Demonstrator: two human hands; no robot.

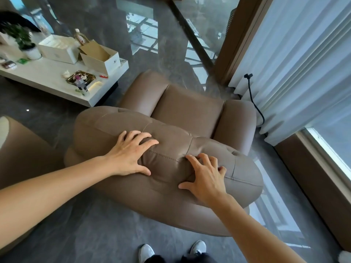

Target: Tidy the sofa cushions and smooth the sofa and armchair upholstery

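A brown leather armchair [186,111] stands below me, seen from behind its padded backrest [106,126]. My left hand [131,153] lies flat on the top of the backrest, fingers spread, left of the stitched centre seam. My right hand [205,177] presses on the backrest to the right of that seam, fingers spread and slightly curled into the leather. Neither hand holds anything. The leather dimples between the two hands. The seat and both armrests show beyond the backrest.
A white low table [57,82] at the upper left carries cardboard boxes [98,57], a potted plant [22,40] and small items. Part of a brown sofa [20,149] sits at left. White curtains [294,63] and a black cable [254,99] are at right. My shoes [171,251] stand on grey floor.
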